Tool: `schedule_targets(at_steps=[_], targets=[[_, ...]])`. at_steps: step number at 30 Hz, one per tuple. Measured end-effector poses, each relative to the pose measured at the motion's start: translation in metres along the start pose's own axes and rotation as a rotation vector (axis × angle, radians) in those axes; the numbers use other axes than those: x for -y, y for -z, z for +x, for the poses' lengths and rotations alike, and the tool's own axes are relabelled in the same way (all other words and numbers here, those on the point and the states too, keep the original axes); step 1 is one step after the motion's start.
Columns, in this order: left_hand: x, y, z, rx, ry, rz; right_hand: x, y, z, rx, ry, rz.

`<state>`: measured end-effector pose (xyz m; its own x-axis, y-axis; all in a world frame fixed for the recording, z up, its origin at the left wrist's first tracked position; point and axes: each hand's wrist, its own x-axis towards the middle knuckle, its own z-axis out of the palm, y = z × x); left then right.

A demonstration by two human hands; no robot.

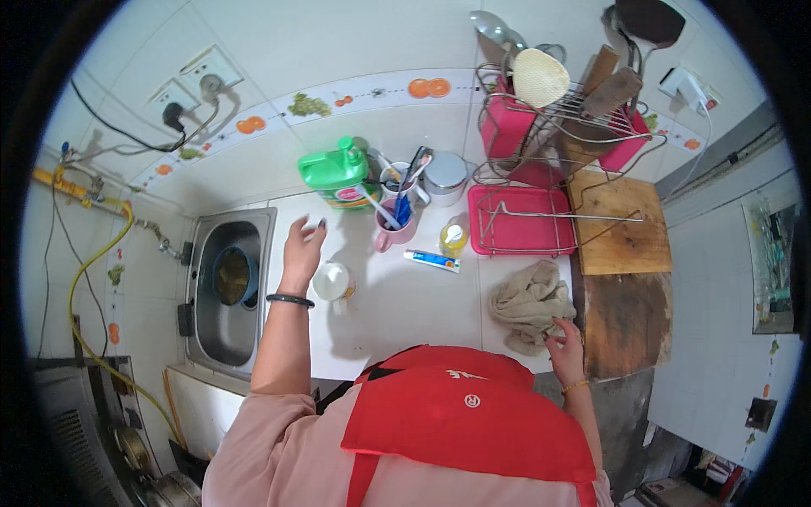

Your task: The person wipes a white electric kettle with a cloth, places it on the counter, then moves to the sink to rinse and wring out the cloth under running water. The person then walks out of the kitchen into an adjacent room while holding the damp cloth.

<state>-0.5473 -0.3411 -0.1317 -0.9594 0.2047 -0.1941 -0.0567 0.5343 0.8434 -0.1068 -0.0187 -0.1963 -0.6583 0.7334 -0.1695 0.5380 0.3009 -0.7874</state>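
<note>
My left hand (303, 244) hovers with fingers apart and nothing in it, beside the sink and just up and left of a white mug (331, 281). At the counter's right, my right hand (566, 347) touches the lower edge of a crumpled beige cloth (533, 300); whether its fingers pinch the cloth I cannot tell. A toothpaste tube (432, 260) lies mid-counter, near a small bottle of yellow liquid (453, 238). Behind these are a pink mug (396, 231) holding toothbrushes, a second cup (396, 171) with brushes, and a lidded container (445, 179).
A steel sink (218, 342) with a blue bowl (234, 275) is at left. A green jug (336, 174) stands by the wall. At right are a wire rack (526, 213), a pink tray (529, 231), wooden boards (624, 234) and hanging utensils (540, 77).
</note>
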Motion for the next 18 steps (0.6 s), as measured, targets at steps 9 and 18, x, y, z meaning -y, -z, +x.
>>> schedule_targets(at_steps=[9, 18], targets=[[0.135, -0.004, -0.076, 0.099, 0.434, 0.191, 0.002, -0.058, 0.034, 0.085, 0.192, -0.886], [0.182, -0.063, -0.084, -0.149, 0.376, 0.004, 0.022, -0.035, 0.021, -0.046, 0.191, -0.782]])
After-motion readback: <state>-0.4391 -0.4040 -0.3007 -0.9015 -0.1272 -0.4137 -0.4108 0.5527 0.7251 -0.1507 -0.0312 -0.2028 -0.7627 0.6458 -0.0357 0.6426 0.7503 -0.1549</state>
